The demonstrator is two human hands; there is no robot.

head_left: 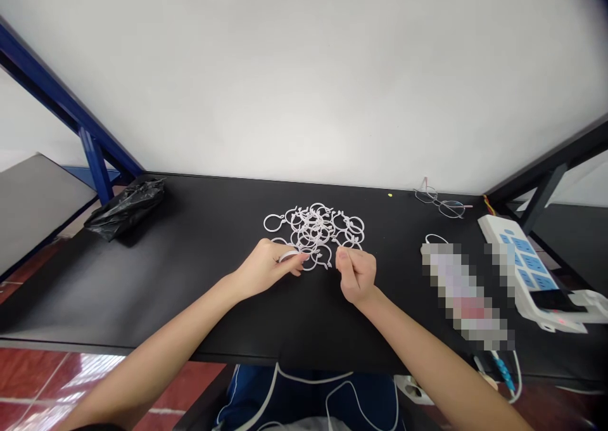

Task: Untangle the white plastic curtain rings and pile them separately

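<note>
A tangled heap of white plastic split rings (313, 231) lies in the middle of the black table (190, 279), and many are hooked through one another. My left hand (268, 267) is at the heap's near edge, with its fingertips pinching a white ring (289, 255). My right hand (357, 274) sits just to the right, its thumb and forefinger pressed together on a thin white ring edge (338, 246). The fingers hide part of that ring.
Glasses (439, 203) lie folded at the table's back right, and a white power strip (517, 260) with blue panels is at the right. A pixelated object (463, 295) lies beside it. A black plastic bag (126, 208) sits at the back left, against a white wall.
</note>
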